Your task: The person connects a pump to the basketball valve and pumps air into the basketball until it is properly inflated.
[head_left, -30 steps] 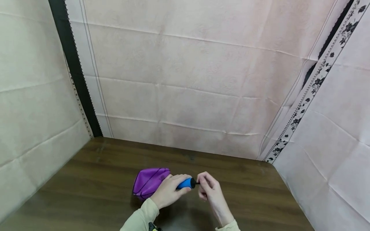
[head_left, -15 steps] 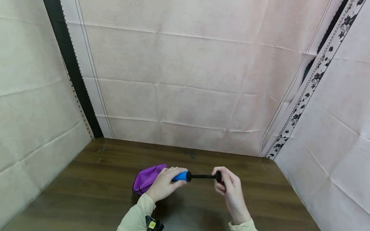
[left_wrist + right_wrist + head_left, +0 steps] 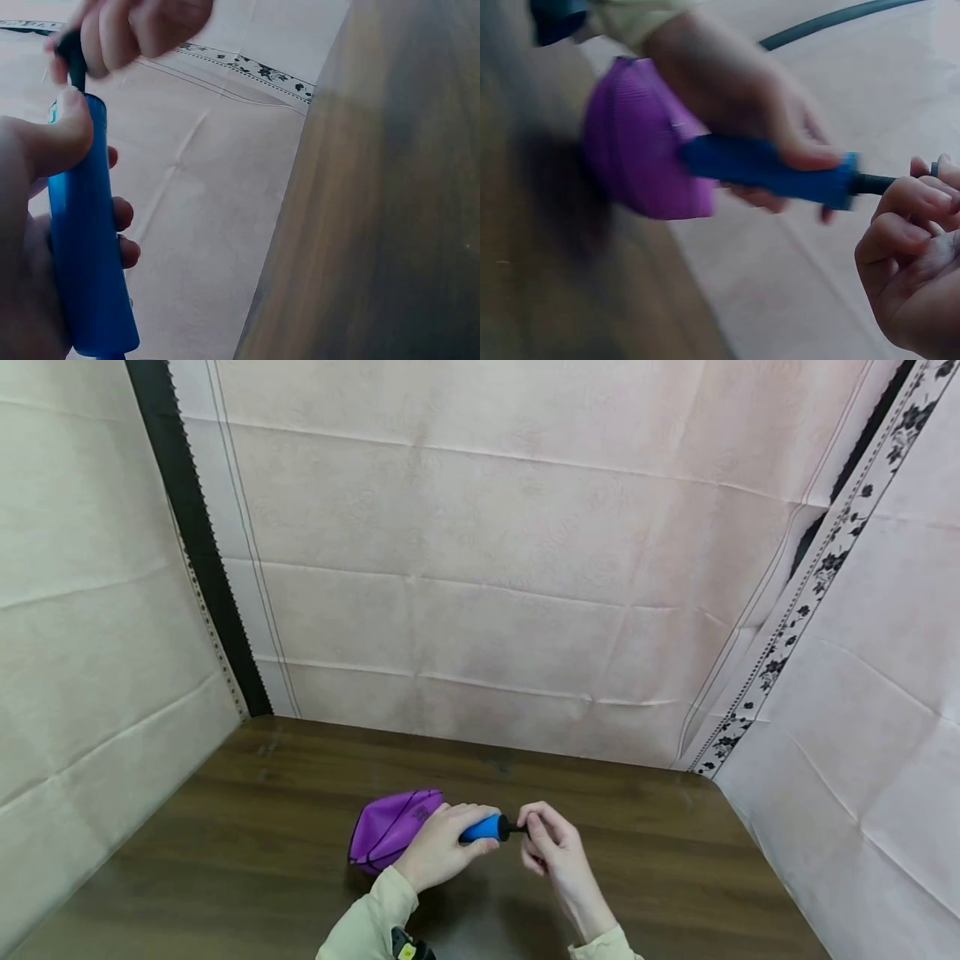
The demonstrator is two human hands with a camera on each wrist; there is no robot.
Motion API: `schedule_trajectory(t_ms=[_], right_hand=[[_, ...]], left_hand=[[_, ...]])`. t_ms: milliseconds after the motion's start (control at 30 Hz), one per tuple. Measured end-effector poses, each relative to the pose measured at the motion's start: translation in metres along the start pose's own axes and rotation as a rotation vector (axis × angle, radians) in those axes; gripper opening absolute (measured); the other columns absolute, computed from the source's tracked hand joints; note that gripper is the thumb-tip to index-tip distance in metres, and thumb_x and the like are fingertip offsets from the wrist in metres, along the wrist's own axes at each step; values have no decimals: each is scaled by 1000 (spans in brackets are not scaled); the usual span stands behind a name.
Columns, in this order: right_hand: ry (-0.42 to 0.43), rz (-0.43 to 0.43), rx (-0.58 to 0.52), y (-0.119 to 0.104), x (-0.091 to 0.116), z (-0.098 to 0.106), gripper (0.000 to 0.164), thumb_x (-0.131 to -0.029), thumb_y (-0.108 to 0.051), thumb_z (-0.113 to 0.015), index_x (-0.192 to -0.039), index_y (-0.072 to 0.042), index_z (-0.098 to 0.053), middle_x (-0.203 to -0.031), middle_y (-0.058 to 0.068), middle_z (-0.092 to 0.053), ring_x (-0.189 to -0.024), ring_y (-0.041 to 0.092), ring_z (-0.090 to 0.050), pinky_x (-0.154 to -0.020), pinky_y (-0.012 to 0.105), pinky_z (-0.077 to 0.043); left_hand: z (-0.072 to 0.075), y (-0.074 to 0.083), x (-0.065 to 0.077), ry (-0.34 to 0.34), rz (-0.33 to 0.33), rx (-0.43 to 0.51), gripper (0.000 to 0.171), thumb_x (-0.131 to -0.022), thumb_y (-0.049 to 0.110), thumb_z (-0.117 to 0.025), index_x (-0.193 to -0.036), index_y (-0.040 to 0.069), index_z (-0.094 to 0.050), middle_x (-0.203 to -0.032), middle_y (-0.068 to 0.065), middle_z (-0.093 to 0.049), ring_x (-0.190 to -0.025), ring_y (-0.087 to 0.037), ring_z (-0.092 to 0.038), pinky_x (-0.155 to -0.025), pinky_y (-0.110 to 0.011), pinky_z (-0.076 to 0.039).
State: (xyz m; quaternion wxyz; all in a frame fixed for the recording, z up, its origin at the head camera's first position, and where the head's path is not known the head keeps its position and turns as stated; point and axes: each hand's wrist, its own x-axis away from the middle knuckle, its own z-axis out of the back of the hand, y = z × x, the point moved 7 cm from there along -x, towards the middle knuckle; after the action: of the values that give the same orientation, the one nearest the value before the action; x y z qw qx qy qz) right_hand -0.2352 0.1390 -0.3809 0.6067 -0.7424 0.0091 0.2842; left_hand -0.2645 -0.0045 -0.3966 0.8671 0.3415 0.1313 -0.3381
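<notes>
A purple ball with black seams [image 3: 388, 831], partly deflated and misshapen, lies on the table left of my hands. My left hand [image 3: 442, 850] grips the blue barrel of a hand pump [image 3: 482, 828], its thumb along the barrel in the left wrist view. The pump's far end meets the ball [image 3: 641, 142] in the right wrist view; I cannot see the exact joint. My right hand [image 3: 558, 858] pinches the black plunger handle [image 3: 71, 46] with curled fingers. Only a short length of the black plunger rod [image 3: 873, 184] shows outside the barrel.
The brown wooden table [image 3: 247, 827] lies under the hands and ball. Pale creased cloth [image 3: 480, 568] hangs behind it and on both sides. A black device [image 3: 408, 946] is strapped at the left wrist.
My right hand drew the plunger far out to the right, then pushed it back in toward the barrel. My left hand keeps its grip, and the ball shifted slightly.
</notes>
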Motion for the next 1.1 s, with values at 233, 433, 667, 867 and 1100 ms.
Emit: schedule_trajectory(t_ms=[233, 433, 667, 867, 1100], right_hand=[[6, -125, 79, 13, 2, 0, 20, -106, -17, -38, -104, -3, -52, -63, -4, -37, -51, 8, -32, -46, 30, -25], [19, 7, 95, -25, 4, 9, 24, -106, -13, -34, -100, -9, -58, -63, -5, -36, -50, 10, -29, -43, 33, -20], [-88, 161, 22, -49, 5, 8, 24, -103, 2, -32, -101, -5, -55, -59, 7, -24, -47, 20, -20, -40, 30, -18], [-169, 88, 17, -22, 2, -6, 11, -102, 2, -36, -99, 7, -45, -59, 13, -26, -46, 23, -21, -39, 31, -22], [-177, -18, 147, 14, -1, -21, 16, -104, -4, -37, -102, 10, -44, -63, 21, -31, -47, 16, -31, -39, 40, -25]], left_hand=[[7, 1, -1, -51, -17, -52, 36, -91, 42, -63, -124, 28, -62, -105, 9, -67, -96, -9, -58, -88, -35, -40], [23, -12, 1, -7, -3, -45, 37, -92, 44, -61, -125, 29, -62, -111, 8, -67, -100, -10, -59, -91, -41, -41], [37, -22, 3, 35, 5, -25, 37, -91, 42, -62, -124, 25, -63, -112, 6, -68, -104, -14, -59, -97, -50, -39], [32, -17, 3, 10, -29, -41, 39, -87, 37, -69, -124, 25, -64, -107, 6, -69, -102, -13, -60, -96, -47, -38], [21, -7, 1, -53, -86, -99, 39, -85, 36, -71, -122, 25, -66, -106, 9, -69, -99, -10, -58, -96, -41, -38]])
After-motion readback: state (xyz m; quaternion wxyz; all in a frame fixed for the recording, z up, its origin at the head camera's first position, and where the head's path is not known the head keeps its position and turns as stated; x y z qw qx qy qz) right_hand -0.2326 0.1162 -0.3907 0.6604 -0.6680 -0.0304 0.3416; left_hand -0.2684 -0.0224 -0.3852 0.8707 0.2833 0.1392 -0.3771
